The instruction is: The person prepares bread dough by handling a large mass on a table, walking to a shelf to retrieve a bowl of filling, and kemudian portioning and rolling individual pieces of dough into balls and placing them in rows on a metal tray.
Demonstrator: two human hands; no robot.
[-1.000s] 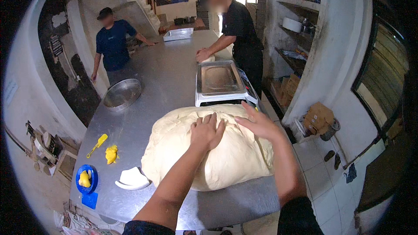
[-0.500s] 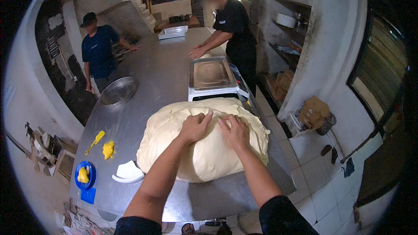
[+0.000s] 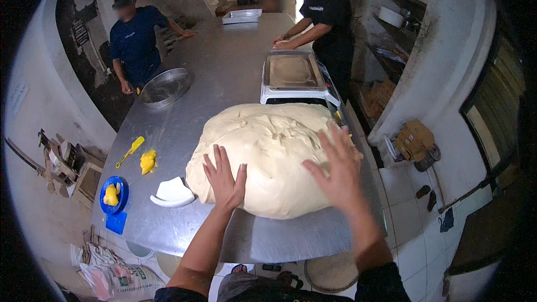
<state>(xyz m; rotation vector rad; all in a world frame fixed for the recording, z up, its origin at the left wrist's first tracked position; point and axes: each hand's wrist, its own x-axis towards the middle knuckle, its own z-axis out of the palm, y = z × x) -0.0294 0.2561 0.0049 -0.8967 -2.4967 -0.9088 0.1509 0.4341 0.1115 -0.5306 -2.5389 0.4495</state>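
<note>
A huge pale mound of dough lies on the steel table, its top creased and its near side smooth. My left hand is at its near left side with the fingers spread and nothing in them. Over the near right side is my right hand, slightly blurred, fingers apart and also holding nothing; whether it touches the dough I cannot tell. Left of the dough lie white curved scraper pieces. Just behind it stands a white scale bearing a rectangular metal tray.
On the steel table are a round pan, a yellow spatula, a yellow fatty lump, a blue dish, a blue scraper and a far tray. One person stands far left; another works dough at far right.
Both hands have come off the dough's top, drawing back toward me and apart, with fingers now spread. The view has shifted. The person at far right has leaned in closer.
</note>
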